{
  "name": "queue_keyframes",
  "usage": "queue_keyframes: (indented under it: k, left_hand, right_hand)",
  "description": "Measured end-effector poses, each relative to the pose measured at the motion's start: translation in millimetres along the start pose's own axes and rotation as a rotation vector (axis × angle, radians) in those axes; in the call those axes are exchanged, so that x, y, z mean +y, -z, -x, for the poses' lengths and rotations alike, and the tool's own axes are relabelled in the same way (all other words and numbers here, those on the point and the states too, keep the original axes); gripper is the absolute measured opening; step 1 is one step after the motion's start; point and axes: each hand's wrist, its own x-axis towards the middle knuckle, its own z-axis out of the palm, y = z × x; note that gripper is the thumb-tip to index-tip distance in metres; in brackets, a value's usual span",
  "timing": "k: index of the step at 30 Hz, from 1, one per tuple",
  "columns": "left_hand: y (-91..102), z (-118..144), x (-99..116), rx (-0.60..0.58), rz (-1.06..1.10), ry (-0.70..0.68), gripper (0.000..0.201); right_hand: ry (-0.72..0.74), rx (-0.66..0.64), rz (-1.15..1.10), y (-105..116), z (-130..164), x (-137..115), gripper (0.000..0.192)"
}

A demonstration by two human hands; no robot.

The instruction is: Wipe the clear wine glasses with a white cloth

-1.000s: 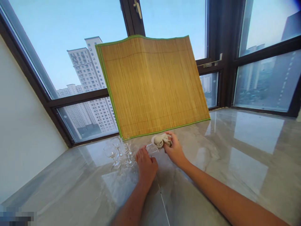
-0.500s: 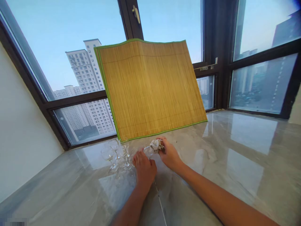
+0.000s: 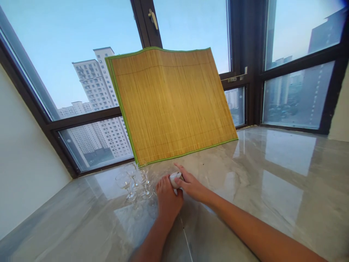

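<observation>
Cloth (image 3: 174,179) now balled small, white, pinched between both hands: left (image 3: 167,198), right (image 3: 191,185).

Straw-yellow slatted bamboo mat (image 3: 171,105) edged in green; glossy grey-veined marble tabletop (image 3: 272,182); clear stemmed glasses (image 3: 133,180); small white cloth (image 3: 173,179).

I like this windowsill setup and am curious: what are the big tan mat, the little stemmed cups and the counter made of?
Green-edged tan mat: likely bamboo slats, matte, with fine parallel lines. Small clear stemmed cups: apparently glass, transparent and glinting. Grey veined counter: polished marble or marble-look tile, since it mirrors the windows.
</observation>
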Motion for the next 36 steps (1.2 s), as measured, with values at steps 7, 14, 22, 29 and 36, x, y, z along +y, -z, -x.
queue_keyframes:
  k: [7, 14, 22, 29, 36]
  left_hand:
    - [-0.5, -3, -4, 0.03, 0.05, -0.053, 0.034]
    - [-3.4, -2, -11, 0.042, 0.131, -0.08, 0.041]
    - [-0.3, -5, -15, -0.045, 0.239, -0.16, 0.051]
    - [-5.1, -2, -12, -0.135, 0.362, 0.031, 0.046]
    - [2.1, -3, 1, -0.201, 0.546, 0.112, 0.045]
  right_hand:
    - [0.097, 0.029, 0.2, 0, 4, -10, 0.075]
    - [0.124, 0.093, 0.163, -1, 2, -8, 0.065]
    - [0.033, 0.207, -0.179, 5, -8, -4, 0.055]
    - [0.069, 0.247, -0.129, 6, -10, 1, 0.044]
    - [0.086, 0.222, -0.102, 8, -8, -2, 0.043]
